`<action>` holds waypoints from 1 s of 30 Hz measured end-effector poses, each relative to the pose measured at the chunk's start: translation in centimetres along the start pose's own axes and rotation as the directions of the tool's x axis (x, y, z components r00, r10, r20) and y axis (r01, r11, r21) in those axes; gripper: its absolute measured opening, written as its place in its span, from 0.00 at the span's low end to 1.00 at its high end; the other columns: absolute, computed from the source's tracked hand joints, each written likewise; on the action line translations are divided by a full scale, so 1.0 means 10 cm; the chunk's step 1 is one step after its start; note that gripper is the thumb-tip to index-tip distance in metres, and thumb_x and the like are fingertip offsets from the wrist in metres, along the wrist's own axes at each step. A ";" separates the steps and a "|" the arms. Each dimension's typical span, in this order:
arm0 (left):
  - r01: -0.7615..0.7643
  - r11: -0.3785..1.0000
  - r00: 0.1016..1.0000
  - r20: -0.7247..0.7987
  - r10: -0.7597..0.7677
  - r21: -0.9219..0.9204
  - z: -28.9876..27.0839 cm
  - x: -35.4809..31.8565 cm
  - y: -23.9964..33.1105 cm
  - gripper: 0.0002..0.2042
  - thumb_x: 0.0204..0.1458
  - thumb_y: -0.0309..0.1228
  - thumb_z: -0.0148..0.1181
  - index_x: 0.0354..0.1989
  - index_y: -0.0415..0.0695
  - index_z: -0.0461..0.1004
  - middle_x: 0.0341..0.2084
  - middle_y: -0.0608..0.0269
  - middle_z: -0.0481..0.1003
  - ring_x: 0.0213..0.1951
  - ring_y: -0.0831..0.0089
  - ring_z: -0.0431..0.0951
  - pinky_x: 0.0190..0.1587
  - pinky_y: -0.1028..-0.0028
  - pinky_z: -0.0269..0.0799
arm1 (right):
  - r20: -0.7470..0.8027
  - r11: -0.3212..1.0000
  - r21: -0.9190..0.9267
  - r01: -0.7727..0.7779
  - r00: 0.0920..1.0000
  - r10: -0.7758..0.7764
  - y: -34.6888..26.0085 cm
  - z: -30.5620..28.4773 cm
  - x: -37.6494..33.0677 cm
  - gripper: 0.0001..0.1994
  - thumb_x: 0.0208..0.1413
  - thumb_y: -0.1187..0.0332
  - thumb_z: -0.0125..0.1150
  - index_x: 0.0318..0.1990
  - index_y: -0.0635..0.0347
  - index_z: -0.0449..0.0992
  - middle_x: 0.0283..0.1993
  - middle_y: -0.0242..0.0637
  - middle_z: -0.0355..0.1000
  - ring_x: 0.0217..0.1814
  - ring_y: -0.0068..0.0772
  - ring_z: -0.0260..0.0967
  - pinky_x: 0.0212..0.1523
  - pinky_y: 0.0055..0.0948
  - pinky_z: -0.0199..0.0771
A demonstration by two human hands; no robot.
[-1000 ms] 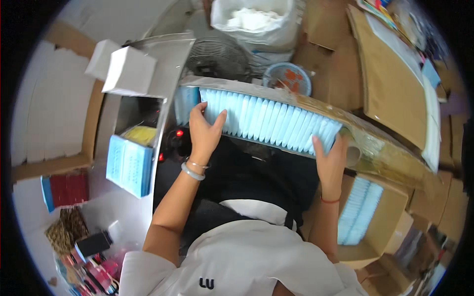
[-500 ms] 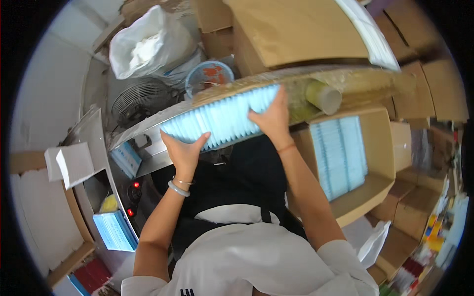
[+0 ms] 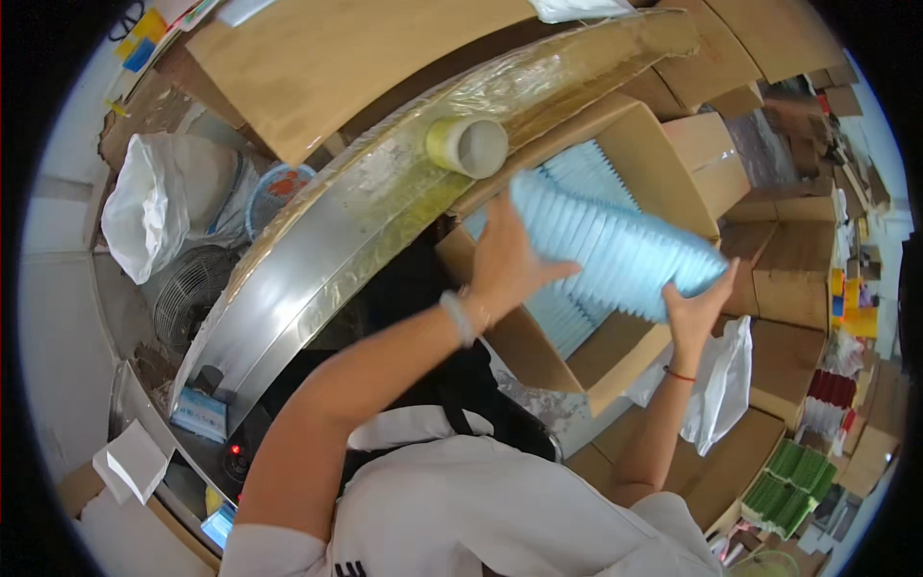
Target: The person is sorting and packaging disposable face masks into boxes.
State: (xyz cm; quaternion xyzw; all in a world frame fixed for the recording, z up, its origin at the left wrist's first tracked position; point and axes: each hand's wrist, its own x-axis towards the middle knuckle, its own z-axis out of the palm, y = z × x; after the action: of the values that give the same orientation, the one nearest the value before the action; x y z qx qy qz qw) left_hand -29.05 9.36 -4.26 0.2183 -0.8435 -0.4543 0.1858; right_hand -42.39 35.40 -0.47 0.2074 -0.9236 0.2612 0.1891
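Note:
A long row of thin light-blue packets (image 3: 611, 245) is squeezed end to end between my two hands, tilted over an open cardboard box. My left hand (image 3: 510, 260) presses the row's near-left end, thumb along its side. At the other end my right hand (image 3: 700, 306) grips with its thumb on the front. Beneath, the cardboard box (image 3: 707, 197) holds more rows of the same light-blue packets (image 3: 553, 313), partly covered by the row I hold.
A metal work surface (image 3: 298, 279) with a tape-covered edge curves along the left, bearing a yellow tape roll (image 3: 466, 146). Beyond it are a white sack (image 3: 154, 207), a blue basket (image 3: 274, 197) and a fan (image 3: 192, 293). Cardboard cartons (image 3: 793, 240) are stacked at right.
I have turned to the right. Both hands have carried the row of packets off the metal surface and over the open cardboard box.

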 end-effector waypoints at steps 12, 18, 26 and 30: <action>-0.488 0.630 0.639 0.739 -0.214 0.604 0.05 0.13 -0.33 0.36 0.47 0.63 0.57 0.47 0.37 0.80 0.45 0.37 0.76 0.59 0.40 0.65 0.63 0.35 0.41 | 0.723 0.939 -0.336 -0.071 0.619 0.305 -0.86 0.94 -0.74 0.32 0.51 0.53 0.66 0.59 0.64 0.67 0.60 0.66 0.61 0.63 0.63 0.61 0.63 0.54 0.59; -0.230 0.881 0.957 0.262 0.127 0.413 -1.44 -1.17 -0.44 0.27 0.52 0.52 0.60 0.50 0.42 0.76 0.50 0.49 0.72 0.56 0.49 0.68 0.59 0.48 0.59 | 0.396 0.779 0.487 0.395 0.695 -0.600 -2.28 1.97 -0.03 0.16 0.49 0.68 0.64 0.45 0.68 0.77 0.46 0.59 0.71 0.51 0.59 0.68 0.53 0.47 0.69; 0.659 0.705 0.680 -0.611 -0.406 0.264 -2.48 -3.36 -0.04 0.26 0.49 0.48 0.64 0.54 0.45 0.74 0.48 0.54 0.73 0.48 0.55 0.73 0.49 0.61 0.67 | 0.306 0.214 0.779 0.590 -0.060 -0.950 -4.28 1.50 -2.22 0.21 0.51 0.61 0.66 0.48 0.64 0.72 0.45 0.54 0.68 0.45 0.58 0.70 0.46 0.50 0.73; 0.780 0.626 0.190 -0.951 -0.246 -0.007 -2.52 -4.01 0.20 0.19 0.49 0.37 0.67 0.48 0.42 0.76 0.47 0.55 0.72 0.48 0.56 0.72 0.49 0.61 0.66 | 0.210 -0.012 0.782 0.623 -0.282 -0.936 -4.91 1.52 -2.94 0.20 0.50 0.62 0.67 0.47 0.62 0.70 0.45 0.51 0.65 0.47 0.59 0.69 0.45 0.50 0.74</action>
State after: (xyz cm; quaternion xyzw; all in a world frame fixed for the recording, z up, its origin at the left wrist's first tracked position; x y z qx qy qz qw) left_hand 16.99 14.66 5.91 0.7436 -0.5538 -0.0686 0.3682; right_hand 2.37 -2.89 -6.10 0.8950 -0.4113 0.1082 -0.1345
